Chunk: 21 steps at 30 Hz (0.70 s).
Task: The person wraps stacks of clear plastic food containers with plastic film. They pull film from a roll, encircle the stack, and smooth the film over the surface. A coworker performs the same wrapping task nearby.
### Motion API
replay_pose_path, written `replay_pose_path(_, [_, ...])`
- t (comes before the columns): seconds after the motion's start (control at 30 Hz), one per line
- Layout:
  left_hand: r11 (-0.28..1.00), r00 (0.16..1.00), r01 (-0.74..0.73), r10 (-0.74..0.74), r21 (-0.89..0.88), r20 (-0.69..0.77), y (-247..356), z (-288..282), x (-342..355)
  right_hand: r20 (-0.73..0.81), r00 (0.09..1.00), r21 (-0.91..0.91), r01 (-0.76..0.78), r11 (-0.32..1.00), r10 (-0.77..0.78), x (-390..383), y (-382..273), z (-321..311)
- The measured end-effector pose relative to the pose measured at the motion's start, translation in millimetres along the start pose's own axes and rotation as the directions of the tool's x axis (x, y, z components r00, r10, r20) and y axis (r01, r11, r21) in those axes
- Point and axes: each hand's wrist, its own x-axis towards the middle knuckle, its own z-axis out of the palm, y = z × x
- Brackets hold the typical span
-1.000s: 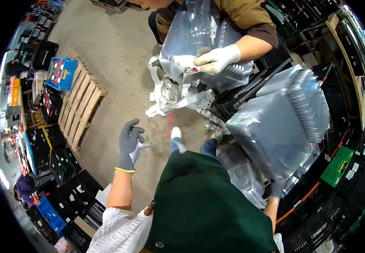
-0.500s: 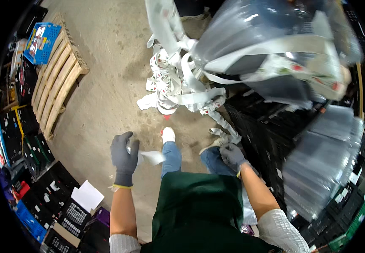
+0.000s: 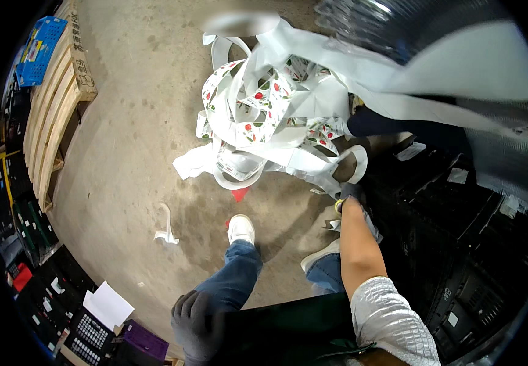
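Note:
A big tangled heap of white paper strips (image 3: 245, 131), printed with red fruit and green leaves on one side, lies on the floor ahead of my feet. At its near right edge is my right hand (image 3: 352, 192) in a grey glove, reaching down close to a looped strip; its fingers are hidden behind the wrist. My left hand (image 3: 193, 323), also gloved in grey, is low by my left leg and the dark green apron (image 3: 276, 329). Its fingers are slightly apart, and nothing shows in them. A short white scrap (image 3: 166, 227) lies on the floor to the left.
Black crates (image 3: 453, 244) stand close on the right. Clear plastic wrapping (image 3: 386, 27) and broad white strips, blurred, hang at upper right, beside dark navy clothing (image 3: 404, 128) of another person. At left are a wooden pallet (image 3: 56, 116), a blue basket (image 3: 41, 52) and more crates (image 3: 62, 274).
My left hand has drawn back toward my body, and the scrap beside it now lies on the floor. My right hand has moved forward to the heap. The view has shifted.

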Motion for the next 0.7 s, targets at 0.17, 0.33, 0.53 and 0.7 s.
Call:
replay_pose_path(0.17, [0.997,0.995,-0.079,0.079,-0.017,0.057,18,-14,-4,0.148,0.989,-0.282,0.032,0.959,0.011,-116,1,-40])
replay_pose_path(0.33, [0.879,0.929,-0.327,0.366,-0.347,0.052,108,-83,-39,0.793,0.599,0.183,-0.410,0.894,0.112,-344,-17,-117])
replay_pose_path(0.53, [0.445,0.571,-0.608,0.821,-0.658,0.029,220,-216,-88,0.873,0.487,0.038,-0.013,0.999,-0.027,-618,-78,-210])
replay_pose_path(0.7, [0.493,0.531,-0.242,0.788,-0.836,0.311,311,-310,-140,0.815,0.564,0.074,0.122,0.990,-0.130,-706,-131,-276])
